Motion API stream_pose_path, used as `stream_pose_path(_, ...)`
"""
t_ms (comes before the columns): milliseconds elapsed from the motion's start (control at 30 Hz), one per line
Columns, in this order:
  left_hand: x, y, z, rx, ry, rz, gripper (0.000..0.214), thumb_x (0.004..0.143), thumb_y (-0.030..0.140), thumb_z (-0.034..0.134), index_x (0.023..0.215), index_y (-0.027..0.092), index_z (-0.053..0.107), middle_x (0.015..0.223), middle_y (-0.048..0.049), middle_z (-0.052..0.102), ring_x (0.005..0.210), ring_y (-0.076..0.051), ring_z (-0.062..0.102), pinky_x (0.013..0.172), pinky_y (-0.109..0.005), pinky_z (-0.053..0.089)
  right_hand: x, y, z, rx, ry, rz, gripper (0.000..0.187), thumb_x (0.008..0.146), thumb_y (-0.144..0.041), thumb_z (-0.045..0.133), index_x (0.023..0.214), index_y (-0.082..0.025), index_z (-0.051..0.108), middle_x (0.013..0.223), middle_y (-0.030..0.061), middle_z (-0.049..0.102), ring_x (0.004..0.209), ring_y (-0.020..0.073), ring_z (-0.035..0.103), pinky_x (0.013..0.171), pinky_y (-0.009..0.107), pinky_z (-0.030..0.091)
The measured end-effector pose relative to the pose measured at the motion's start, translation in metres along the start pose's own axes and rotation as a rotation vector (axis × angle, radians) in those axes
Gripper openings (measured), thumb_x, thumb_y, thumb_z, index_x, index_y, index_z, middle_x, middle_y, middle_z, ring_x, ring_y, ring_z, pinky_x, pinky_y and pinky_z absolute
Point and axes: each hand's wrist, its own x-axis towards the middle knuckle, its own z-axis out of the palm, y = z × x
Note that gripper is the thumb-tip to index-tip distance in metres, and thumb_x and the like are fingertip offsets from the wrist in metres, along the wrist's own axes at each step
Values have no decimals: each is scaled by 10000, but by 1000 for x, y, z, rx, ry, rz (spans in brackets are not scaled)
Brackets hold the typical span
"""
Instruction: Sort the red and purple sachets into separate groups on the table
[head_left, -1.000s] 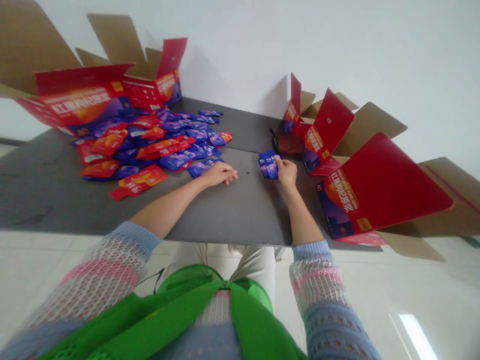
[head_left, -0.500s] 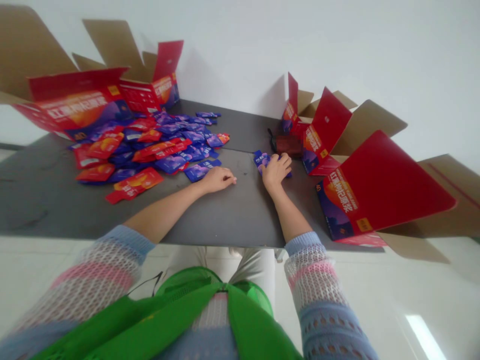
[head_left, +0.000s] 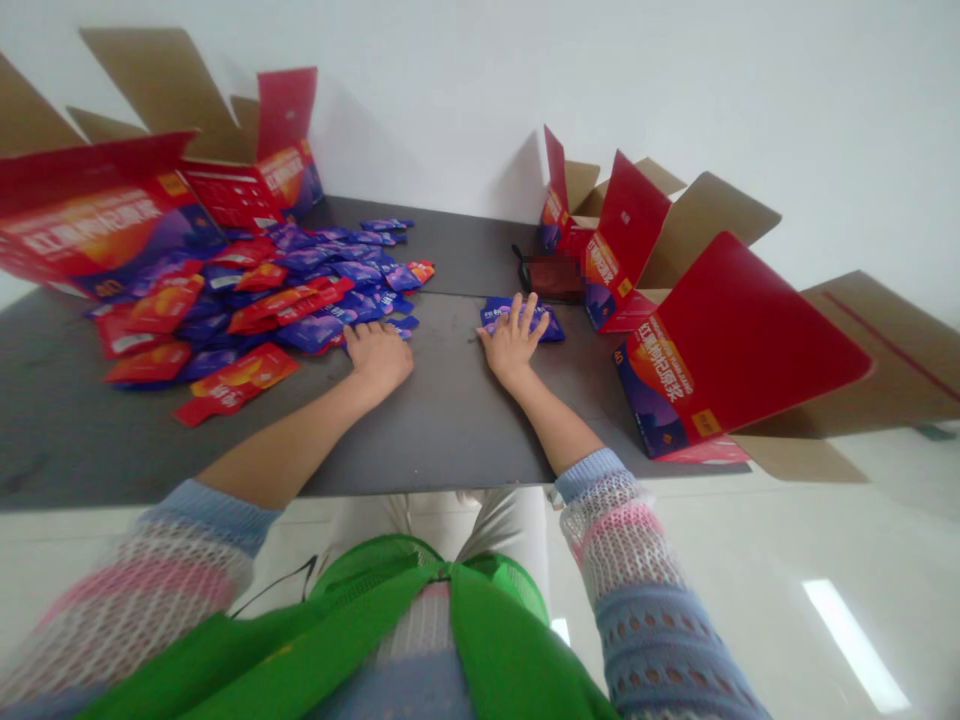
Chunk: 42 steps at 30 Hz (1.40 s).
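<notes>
My left hand [head_left: 379,358] is palm-down at the right edge of a pile of small pouches. Its slightly bent fingers lie over a purple pouch [head_left: 405,324] and cover most of it. To the right, my right hand [head_left: 512,348] rests flat with spread fingers on another purple pouch [head_left: 553,325] on the grey table. Red and orange pouches [head_left: 238,382] and purple ones [head_left: 311,332] make up the heap beside my left hand. Whether more pouches lie under my right hand is hidden.
Open red cartons [head_left: 112,225] stand behind the pile at the left. More open cartons [head_left: 667,385] line the right side, flaps sticking out. A dark brown object with a strap [head_left: 553,278] lies beyond my right hand. The grey table [head_left: 442,430] meets a white wall.
My left hand has moved left onto the purple pouch at the pile's edge, its fingers unfolding. My right hand's fingers have spread flat over its pouch. The view has turned slightly right.
</notes>
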Motion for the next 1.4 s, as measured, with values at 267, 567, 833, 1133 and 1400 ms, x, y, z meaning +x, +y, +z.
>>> stream_pose_path(267,14,-13,1,-263,-62,-42,655,757,427,734,1246,36,540,1267,-276,562,1219,-406,507,986,-456,425,-27,-13,-32,311,-34,27,701,988,-624,351,1263,-61,666,1565,268,337,1481,429,235,1140,676,200)
stream_pose_path(567,3,4,5,-822,-37,185,284,791,391,661,970,187,578,863,-63,645,796,-233,618,729,-337,462,-34,-31,-13,917,-271,-140,618,883,-600,602,1258,-109,607,1328,187,544,1168,252,607,995,364,500)
stream_pose_path(833,-12,18,9,-1020,-144,505,340,789,457,687,923,160,591,768,0,595,687,-143,529,660,-262,437,-29,-21,-25,1000,-166,-79,398,988,-527,469,923,-191,673,837,22,699,801,165,646,762,254,480)
stream_pose_path(1133,5,10,7,-1078,-702,829,281,763,416,746,780,142,690,758,-43,692,697,-173,618,687,-266,480,-32,-19,-44,524,-87,-56,441,977,-598,479,1026,-245,739,907,58,753,871,220,695,766,278,448)
stream_pose_path(1400,1,17,21,-1076,-548,773,274,763,413,723,723,152,649,666,-5,612,621,-148,546,628,-252,418,-29,-14,-43,612,-58,-7,395,952,-556,556,1025,-222,752,985,79,768,939,243,713,831,306,487)
